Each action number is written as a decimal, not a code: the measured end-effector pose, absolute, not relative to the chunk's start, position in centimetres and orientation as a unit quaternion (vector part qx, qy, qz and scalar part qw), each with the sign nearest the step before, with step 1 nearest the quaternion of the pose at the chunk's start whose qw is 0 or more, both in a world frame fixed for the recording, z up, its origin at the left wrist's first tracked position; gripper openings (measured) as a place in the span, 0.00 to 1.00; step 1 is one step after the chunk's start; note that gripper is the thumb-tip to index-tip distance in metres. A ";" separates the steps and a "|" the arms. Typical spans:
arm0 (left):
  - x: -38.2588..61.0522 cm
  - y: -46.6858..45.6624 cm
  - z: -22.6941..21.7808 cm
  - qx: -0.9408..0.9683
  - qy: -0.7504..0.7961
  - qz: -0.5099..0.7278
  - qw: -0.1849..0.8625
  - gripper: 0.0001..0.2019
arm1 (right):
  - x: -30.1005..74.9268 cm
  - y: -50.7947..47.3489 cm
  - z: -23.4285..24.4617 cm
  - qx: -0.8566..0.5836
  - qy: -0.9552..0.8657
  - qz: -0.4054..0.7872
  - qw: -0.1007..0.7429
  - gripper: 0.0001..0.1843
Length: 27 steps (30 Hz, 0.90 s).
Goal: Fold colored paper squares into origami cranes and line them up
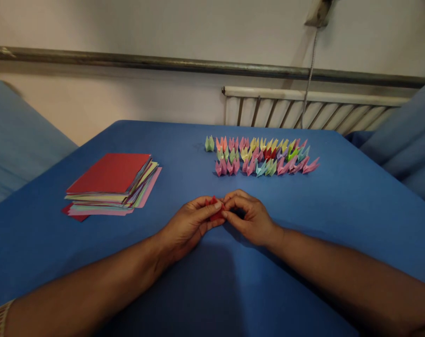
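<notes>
A small piece of folded red paper [216,214] is held between both hands, just above the blue table. My left hand [189,223] pinches it from the left, thumb on top and fingers beneath. From the right, my right hand [250,216] grips its edge between thumb and fingertips. The fingers cover much of the paper, so its full shape is hidden. Beyond the hands, folded paper cranes [261,159] in many colours stand in rows. To the left of my left hand lies a stack of coloured paper sheets [110,173], a red one on top.
A blue cloth covers the table [184,150]. Behind it are a wall with a metal pipe [156,63], a radiator [286,93] and a hanging cord [309,77]. Blue curtains [18,135] hang on both sides.
</notes>
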State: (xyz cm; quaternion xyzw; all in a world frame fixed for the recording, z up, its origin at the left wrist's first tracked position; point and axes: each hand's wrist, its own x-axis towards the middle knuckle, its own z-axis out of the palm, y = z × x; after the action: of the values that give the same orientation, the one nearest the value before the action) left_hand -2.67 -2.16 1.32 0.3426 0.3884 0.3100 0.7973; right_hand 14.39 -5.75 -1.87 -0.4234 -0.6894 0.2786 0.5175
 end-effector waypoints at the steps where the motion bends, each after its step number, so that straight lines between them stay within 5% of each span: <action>1: -2.7 -2.2 1.3 0.344 0.388 0.309 0.798 0.07 | 14.4 -5.8 -1.9 -0.421 -0.694 0.274 0.516 0.05; 27: -2.4 -2.3 1.8 0.381 0.392 0.294 0.784 0.13 | 14.2 -5.0 -2.9 -0.467 -0.554 0.386 0.571 0.04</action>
State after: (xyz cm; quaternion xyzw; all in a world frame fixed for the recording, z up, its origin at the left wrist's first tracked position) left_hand -2.44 -2.29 1.79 0.3810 0.3922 0.2937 0.7840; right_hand 14.20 -4.98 -2.93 -0.4670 -0.5540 0.3860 0.5710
